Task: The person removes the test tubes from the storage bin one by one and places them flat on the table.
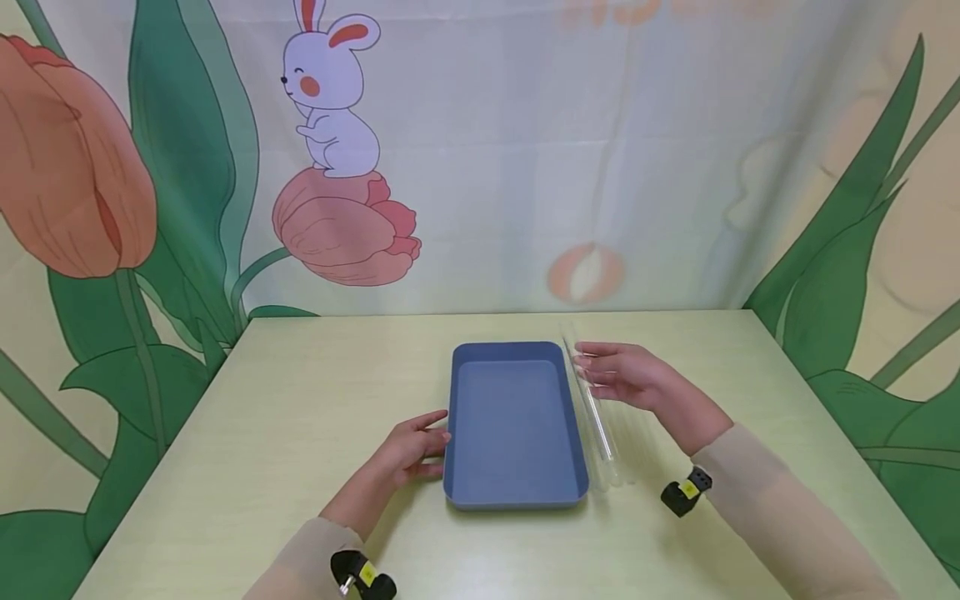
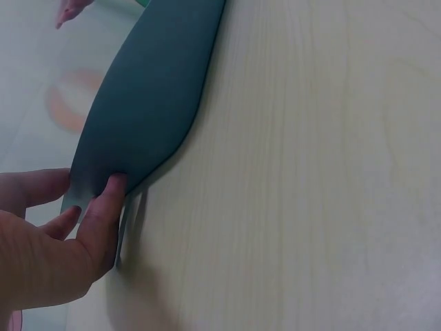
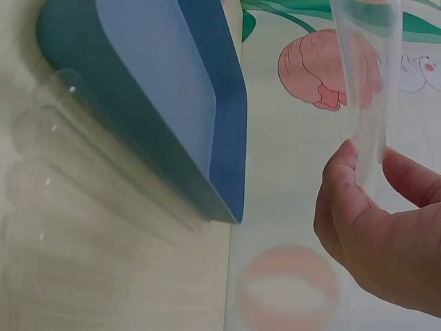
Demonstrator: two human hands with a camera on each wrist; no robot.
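Observation:
A blue rectangular tray (image 1: 517,433) lies flat on the table. My left hand (image 1: 408,450) is at its left wall, and its fingertips touch the wall with the fingers loosely bent. Beyond the tray's right side, my right hand (image 1: 626,375) pinches a clear test tube (image 3: 365,69) between thumb and fingers. In the right wrist view, more clear tubes (image 3: 52,134) with rounded ends lie side by side on the table along the tray's right wall. Their see-through walls make them hard to tell apart in the head view.
The pale wood-grain table (image 1: 315,392) extends around the tray on all sides. Behind its back edge hangs a cloth (image 1: 495,208) printed with a rabbit and tulips. Each sleeve carries a small black camera mount (image 1: 684,493) near the wrist.

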